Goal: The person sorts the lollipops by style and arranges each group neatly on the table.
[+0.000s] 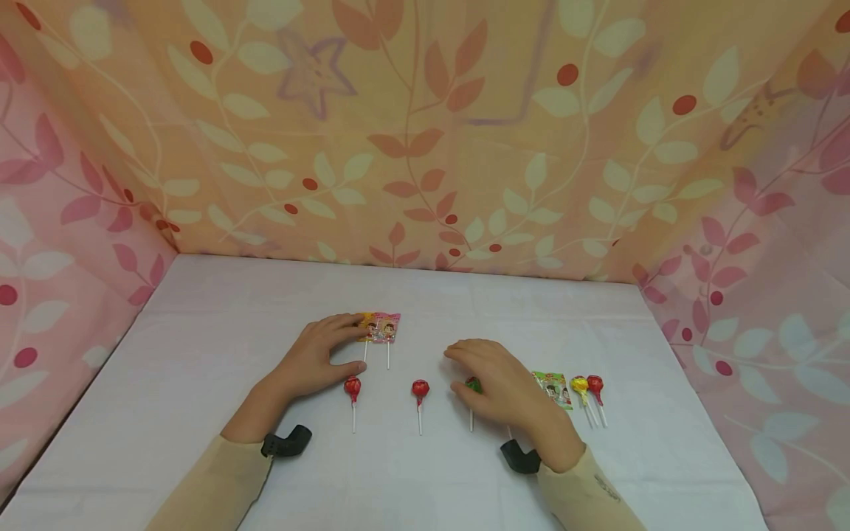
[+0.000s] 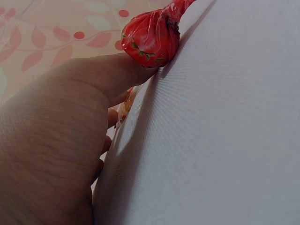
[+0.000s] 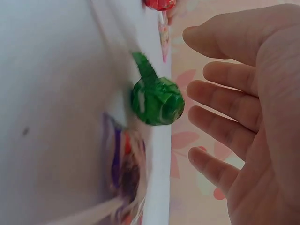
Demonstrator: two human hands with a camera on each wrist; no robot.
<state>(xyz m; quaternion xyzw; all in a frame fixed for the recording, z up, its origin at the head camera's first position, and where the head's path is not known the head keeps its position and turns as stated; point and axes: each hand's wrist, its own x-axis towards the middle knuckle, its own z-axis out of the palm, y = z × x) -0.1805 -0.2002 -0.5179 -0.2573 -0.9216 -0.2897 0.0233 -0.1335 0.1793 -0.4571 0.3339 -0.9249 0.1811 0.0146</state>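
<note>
My left hand [image 1: 319, 361] reaches over a yellow wrapped lollipop [image 1: 365, 328], fingertips on or just above its flat packet; a pink one [image 1: 388, 329] lies alongside. Near the left thumb lies a red ball lollipop [image 1: 353, 386], which looks close to the thumb in the left wrist view. Another red lollipop [image 1: 420, 388] lies between the hands. My right hand [image 1: 508, 387], fingers extended and apart, hovers over a green lollipop [image 3: 159, 101] without holding it. A purple-edged packet [image 3: 124, 159] with a white stick sits beneath that hand, mostly hidden in the head view.
Right of the right hand lie a green flat-packet lollipop [image 1: 554, 389], a yellow ball lollipop [image 1: 580, 386] and a red one [image 1: 595, 386]. White cloth [image 1: 372, 487] covers the table. Patterned curtains [image 1: 425, 147] rise at the back and both sides.
</note>
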